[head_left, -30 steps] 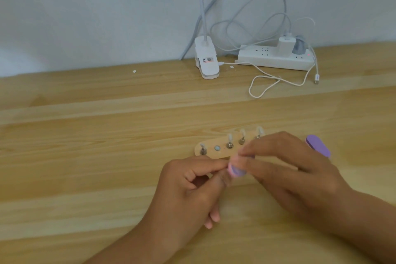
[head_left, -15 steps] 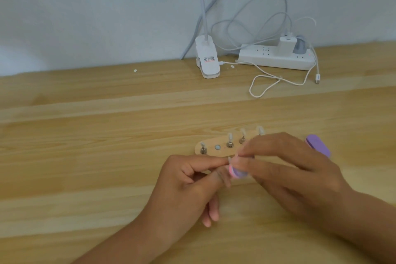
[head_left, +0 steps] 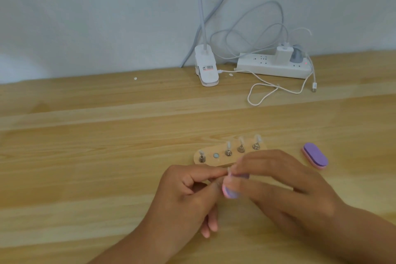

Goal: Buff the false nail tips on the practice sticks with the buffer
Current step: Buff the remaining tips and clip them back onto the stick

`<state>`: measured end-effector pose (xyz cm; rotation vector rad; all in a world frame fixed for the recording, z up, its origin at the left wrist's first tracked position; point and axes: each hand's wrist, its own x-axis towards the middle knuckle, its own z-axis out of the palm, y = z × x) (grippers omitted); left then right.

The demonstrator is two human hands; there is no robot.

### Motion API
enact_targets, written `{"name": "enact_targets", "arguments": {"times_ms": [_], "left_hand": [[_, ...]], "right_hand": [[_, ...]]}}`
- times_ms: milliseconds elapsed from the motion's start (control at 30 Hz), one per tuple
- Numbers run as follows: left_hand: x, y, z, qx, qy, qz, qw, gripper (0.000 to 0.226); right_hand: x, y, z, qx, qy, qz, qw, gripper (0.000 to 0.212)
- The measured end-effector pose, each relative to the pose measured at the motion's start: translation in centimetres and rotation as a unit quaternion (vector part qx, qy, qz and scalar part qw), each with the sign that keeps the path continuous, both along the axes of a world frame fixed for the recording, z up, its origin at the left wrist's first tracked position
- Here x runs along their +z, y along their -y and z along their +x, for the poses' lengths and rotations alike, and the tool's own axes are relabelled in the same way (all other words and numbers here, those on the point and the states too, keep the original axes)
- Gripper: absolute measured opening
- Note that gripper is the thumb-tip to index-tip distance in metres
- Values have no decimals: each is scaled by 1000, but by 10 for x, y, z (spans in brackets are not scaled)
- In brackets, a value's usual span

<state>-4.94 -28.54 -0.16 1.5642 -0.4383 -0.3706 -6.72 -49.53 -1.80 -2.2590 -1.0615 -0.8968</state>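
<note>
My left hand (head_left: 188, 195) pinches a small practice stick between thumb and forefinger; only its clear nail tip (head_left: 228, 170) shows. My right hand (head_left: 276, 184) grips a purple and pink buffer (head_left: 230, 193), which lies against that tip. Just behind my hands a wooden holder (head_left: 211, 161) carries several upright practice sticks with clear nail tips (head_left: 228, 148). One socket (head_left: 216, 155) in the holder stands without a stick.
A second purple and pink buffer (head_left: 315, 156) lies on the wooden table (head_left: 85, 156) to the right. At the back wall stand a white clip lamp base (head_left: 206, 68), a white power strip (head_left: 272, 67) and looped white cables (head_left: 263, 94).
The buffer in my right hand has shifted slightly against the nail tip, moving down and left then back. My left hand has kept its pinch, nearly still.
</note>
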Motion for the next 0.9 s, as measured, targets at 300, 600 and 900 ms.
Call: {"name": "enact_targets", "arguments": {"times_ms": [300,600,900], "left_hand": [[-2,1,0,16,21,13,1000,11],[-1,0,2,14,8,8,1000,10],[-2,0,0,13,20,13,1000,10]], "right_hand": [[8,2,0,-33,-33,-20,999,31],[6,4,0,-23,-56,10,998,35],[6,-7,-2,-23,-83,68,994,28]]}}
